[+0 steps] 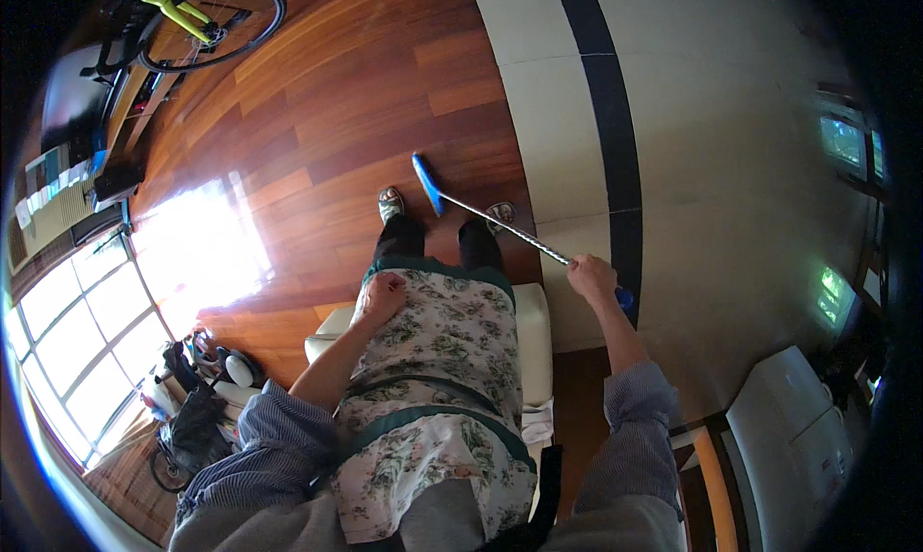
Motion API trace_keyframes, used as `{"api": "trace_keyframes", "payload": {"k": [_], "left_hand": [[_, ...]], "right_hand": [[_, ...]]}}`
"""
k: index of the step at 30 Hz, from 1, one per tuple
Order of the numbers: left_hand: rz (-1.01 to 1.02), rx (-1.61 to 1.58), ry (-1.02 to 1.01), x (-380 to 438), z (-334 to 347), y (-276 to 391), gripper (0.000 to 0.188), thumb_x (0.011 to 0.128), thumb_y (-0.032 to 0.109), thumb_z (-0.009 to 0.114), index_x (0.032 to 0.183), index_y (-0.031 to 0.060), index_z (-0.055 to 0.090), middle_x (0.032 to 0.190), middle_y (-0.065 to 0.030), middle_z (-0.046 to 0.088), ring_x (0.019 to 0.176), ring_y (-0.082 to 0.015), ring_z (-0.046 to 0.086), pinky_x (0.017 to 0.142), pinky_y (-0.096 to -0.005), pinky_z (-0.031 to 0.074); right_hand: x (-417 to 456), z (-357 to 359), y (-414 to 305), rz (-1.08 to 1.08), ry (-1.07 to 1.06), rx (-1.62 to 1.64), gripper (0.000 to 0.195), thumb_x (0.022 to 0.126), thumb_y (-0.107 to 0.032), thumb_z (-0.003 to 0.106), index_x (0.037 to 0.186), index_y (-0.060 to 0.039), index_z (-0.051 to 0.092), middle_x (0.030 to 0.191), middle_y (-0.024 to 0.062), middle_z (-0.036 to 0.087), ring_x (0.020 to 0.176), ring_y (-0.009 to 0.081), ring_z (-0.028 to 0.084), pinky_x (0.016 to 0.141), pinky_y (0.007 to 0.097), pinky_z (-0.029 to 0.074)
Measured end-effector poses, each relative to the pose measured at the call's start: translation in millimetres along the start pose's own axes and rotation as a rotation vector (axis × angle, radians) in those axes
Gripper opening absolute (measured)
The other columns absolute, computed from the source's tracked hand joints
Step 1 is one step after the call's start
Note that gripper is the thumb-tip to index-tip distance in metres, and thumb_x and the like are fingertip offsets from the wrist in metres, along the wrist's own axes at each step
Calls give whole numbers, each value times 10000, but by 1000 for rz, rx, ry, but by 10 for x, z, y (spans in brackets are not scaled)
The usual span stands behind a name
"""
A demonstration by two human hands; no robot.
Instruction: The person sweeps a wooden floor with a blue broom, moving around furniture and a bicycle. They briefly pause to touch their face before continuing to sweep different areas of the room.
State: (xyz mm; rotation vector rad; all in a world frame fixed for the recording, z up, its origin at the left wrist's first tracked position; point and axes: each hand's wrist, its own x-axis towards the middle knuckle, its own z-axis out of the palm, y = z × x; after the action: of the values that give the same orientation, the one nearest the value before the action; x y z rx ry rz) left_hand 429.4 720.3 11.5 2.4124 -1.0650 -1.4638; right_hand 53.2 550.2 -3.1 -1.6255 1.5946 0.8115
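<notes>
My right hand [593,276] grips the silvery, spiral-patterned pole [505,226] of a long-handled floor cleaning tool. Its narrow blue head [428,184] rests on the wooden floor between my feet; whether it is a broom or a squeegee, I cannot tell. Past my fist shows the pole's blue end [624,298]. On my lap lies my left hand [383,297], fingers curled in and nothing visible in them, against a floral apron [440,321] with green trim.
I sit on a cream padded seat [535,335]. Beige tiles [566,141] with a dark strip [613,134] border the wooden floor [346,112]. A yellow-green bicycle [184,18] stands far left. Bags and a stroller-like item [195,422] sit by the window [79,314]. A white cabinet-like appliance [786,415] stands right.
</notes>
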Motion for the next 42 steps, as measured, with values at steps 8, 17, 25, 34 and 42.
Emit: {"api": "trace_keyframes", "payload": {"k": [8,17,25,34,42], "left_hand": [[107,38,163,190,-193,128,117,661,76,554,763,58,608,763,-122,558,649,-222,558,623,-310,460],[138,-96,240,913,-347,374,110,681,51,588,790,59,602,840,-115,502,637,-208,547,608,-305,467],[145,-192,162,1730,-1162,1040,135,671,79,537,792,51,590,837,-161,510,795,-321,508,698,-363,433],[-59,-111,86,2063,-1716,1011,141,652,71,557,785,47,598,789,-124,530,692,-235,541,650,-319,448],[-24,-49,13,2386,-1876,1084,134,645,90,563,770,67,604,816,-133,538,792,-270,523,722,-348,428]], "right_hand": [[-113,-1052,1103,246,191,-17,240,764,-284,494,838,-86,608,756,137,591,703,263,576,620,358,432],[330,-1708,794,190,508,-137,228,799,-236,476,750,-30,559,671,166,552,627,302,548,577,397,414],[1019,-1604,-2019,-189,81,151,211,761,-227,476,908,-97,555,793,159,577,769,330,550,649,406,436],[2386,-1820,-4521,-368,91,-25,175,672,-190,480,782,-169,614,792,114,604,795,309,573,669,413,450],[2650,-2741,-1945,-5,148,136,239,752,-324,477,903,-194,608,896,97,589,832,289,565,695,372,457]]}}
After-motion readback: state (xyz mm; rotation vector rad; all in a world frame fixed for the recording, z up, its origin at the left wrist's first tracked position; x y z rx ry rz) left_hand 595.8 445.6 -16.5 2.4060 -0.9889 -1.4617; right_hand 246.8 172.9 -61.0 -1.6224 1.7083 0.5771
